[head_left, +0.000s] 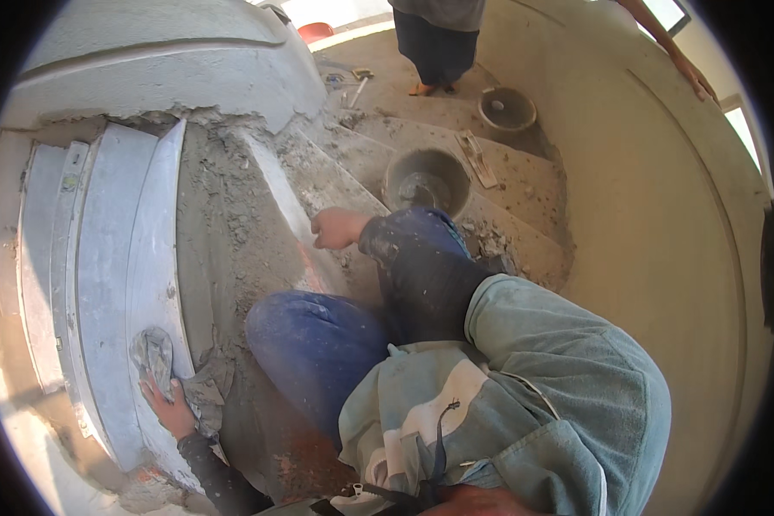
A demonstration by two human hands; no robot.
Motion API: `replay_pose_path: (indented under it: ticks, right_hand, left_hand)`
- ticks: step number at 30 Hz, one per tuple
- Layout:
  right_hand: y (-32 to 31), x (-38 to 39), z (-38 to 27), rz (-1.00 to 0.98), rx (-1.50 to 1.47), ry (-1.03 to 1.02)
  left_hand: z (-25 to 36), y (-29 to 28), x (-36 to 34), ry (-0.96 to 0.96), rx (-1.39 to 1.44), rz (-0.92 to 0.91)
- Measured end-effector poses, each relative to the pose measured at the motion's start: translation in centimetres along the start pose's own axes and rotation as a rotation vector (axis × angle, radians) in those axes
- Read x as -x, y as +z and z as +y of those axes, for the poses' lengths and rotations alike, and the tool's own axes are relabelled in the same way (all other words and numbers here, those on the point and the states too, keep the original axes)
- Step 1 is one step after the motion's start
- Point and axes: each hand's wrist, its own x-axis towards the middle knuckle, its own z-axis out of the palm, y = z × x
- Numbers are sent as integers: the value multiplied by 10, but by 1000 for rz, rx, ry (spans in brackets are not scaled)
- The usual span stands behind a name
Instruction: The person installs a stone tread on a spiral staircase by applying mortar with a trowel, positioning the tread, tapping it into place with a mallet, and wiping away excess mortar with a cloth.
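My left hand [172, 411] is low at the left, on the pale stone tread of a curved step [150, 284]. A crumpled grey rag [152, 348] is bunched at its fingers, and more grey cloth [211, 391] lies beside the wrist. How firmly the fingers grip it is partly hidden. Over my bent knee reaches my right arm, and my right hand [340, 229] hangs with curled fingers above a step. Nothing shows in it. Between the tread and my legs runs a band of wet grey mortar [211, 215].
A mortar bucket [427, 182] stands beyond my right hand, with a float [477, 160] beside it. Farther up are a second bucket [507, 109], a hammer-like tool [360, 84] and a standing person [439, 43]. Curved plastered walls [654, 241] bound the stairs.
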Motion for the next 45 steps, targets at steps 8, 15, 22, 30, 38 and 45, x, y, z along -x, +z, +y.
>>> replay_pose_path:
  ticks: [8, 15, 22, 30, 38, 45]
  right_hand:
    - [-136, 74, 143, 806, -674, 235]
    - [-73, 150, 183, 224, -65, 917]
    - [21, 160, 188, 291, -406, 955]
    - [-10, 147, 152, 462, -962, 1023]
    - [-17, 262, 175, 349, -977, 944]
    - [-29, 339, 176, 262, -910, 1034]
  left_hand:
    - [-2, 9, -8, 35, 36, 48]
    - [0, 8, 1, -2, 19, 78]
    - [-2, 14, -8, 6, 45, 74]
    - [-18, 14, 1, -52, 28, 110]
    - [4, 16, -3, -94, 48, 113]
    - [-3, 16, -4, -79, 87, 107]
